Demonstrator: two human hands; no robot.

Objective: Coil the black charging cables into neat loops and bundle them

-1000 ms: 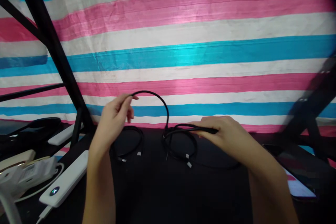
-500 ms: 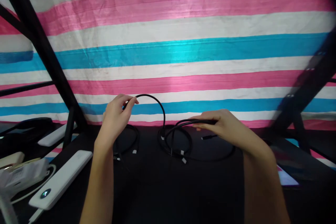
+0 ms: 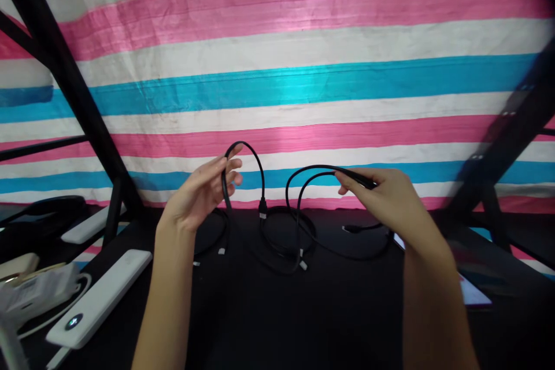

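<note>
My left hand (image 3: 208,188) has a loop of black USB cable (image 3: 259,165) between thumb and index finger, with the other fingers loosely spread. A USB plug (image 3: 262,208) hangs from the end of that loop, just above the dark table. On the right, my right hand (image 3: 384,191) pinches a bundled part of black cable, whose loops drop toward the table between the hands. Below the right hand, a black cable connector (image 3: 354,229) sticks out to the left. Another coiled black cable (image 3: 288,211) lies on the table between the hands.
At left are a white power bank (image 3: 102,298) with a small lit display, a white adapter (image 3: 45,289) with cord, and another white bar (image 3: 89,226). A lit-screen device (image 3: 474,292) lies right, partly behind my forearm. Black frame posts (image 3: 80,98) flank a striped sheet (image 3: 303,87).
My left hand has turned and its fingers have loosened from a close pinch. The cable loop rises higher, with its plug lifted. My right hand has moved slightly right and up with its cable.
</note>
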